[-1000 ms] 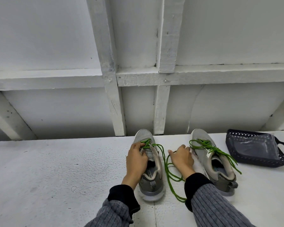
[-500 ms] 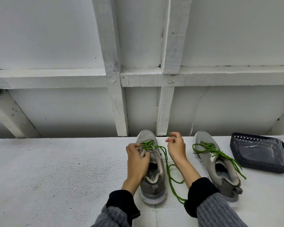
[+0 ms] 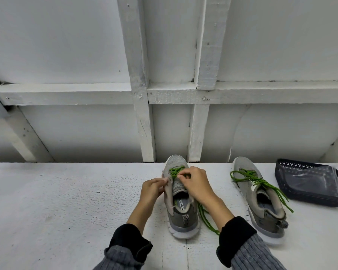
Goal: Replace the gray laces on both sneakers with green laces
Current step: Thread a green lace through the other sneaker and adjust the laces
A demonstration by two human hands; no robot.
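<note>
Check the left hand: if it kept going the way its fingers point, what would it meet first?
The left hand points right, toward the near sneaker. Its fingertips already pinch that shoe's eyelet edge, so it meets the tongue and green lace first, then probably the right hand.

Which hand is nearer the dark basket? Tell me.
Right. The right hand works at the middle sneaker, closer to the basket at far right; the left hand sits beyond that sneaker's other side.

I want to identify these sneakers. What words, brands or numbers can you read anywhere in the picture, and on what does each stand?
"MORY FO": on the insole of the left sneaker, the start and end cut off.
"FO": on the insole of the right sneaker, the rest hidden.
No other text is readable, on the basket or elsewhere.
</note>
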